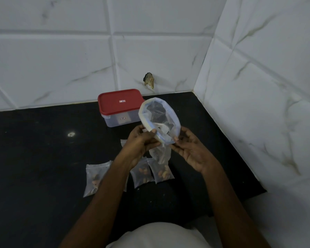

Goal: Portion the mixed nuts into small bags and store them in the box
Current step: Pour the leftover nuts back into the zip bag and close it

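Both hands hold a large clear zip bag (159,119) above the black counter, its mouth spread wide toward me. My left hand (141,142) pinches the near rim of the bag, and my right hand (191,149) grips the rim on the right. The bag's lower part hangs down between my hands. Small filled bags of nuts lie on the counter below: one (95,176) at the left, two (141,174) (162,173) under my hands. The clear box with a red lid (119,106) stands closed behind the bag.
The black counter (34,149) meets white marbled wall tiles at the back and on the right, forming a corner. A chipped hole (149,80) shows in the back wall. Another small bag's corner (123,142) peeks out beside my left hand.
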A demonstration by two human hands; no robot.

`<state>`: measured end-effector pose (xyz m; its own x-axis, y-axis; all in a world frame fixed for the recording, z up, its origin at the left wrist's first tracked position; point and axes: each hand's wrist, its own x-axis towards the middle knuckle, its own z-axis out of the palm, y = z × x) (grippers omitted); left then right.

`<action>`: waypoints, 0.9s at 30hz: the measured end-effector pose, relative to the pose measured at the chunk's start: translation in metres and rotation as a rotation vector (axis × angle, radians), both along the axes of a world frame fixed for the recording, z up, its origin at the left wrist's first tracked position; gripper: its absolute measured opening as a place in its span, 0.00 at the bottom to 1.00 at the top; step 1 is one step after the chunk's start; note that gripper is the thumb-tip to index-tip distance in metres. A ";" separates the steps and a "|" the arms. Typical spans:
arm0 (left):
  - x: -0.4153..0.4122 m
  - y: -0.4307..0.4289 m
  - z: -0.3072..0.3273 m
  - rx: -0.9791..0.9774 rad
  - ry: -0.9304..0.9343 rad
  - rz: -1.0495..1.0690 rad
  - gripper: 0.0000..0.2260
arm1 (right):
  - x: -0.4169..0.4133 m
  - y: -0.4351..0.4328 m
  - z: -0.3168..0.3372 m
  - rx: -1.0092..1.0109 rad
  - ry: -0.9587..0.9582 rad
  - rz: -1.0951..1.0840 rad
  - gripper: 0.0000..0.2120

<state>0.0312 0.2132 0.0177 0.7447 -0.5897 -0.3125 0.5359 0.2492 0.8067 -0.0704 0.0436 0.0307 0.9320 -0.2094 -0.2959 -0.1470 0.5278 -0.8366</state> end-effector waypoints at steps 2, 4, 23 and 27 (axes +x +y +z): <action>-0.003 0.001 0.004 -0.052 0.010 -0.003 0.23 | 0.001 0.004 0.001 0.038 -0.033 -0.042 0.16; -0.006 -0.001 0.007 -0.037 -0.004 0.015 0.25 | 0.004 0.009 0.000 0.084 -0.046 -0.103 0.13; -0.019 -0.030 0.015 0.412 -0.187 0.311 0.11 | 0.024 0.020 -0.004 -0.325 0.312 -0.380 0.15; -0.009 -0.023 0.008 0.627 -0.403 0.383 0.07 | 0.024 0.016 -0.011 -0.513 0.303 -0.466 0.09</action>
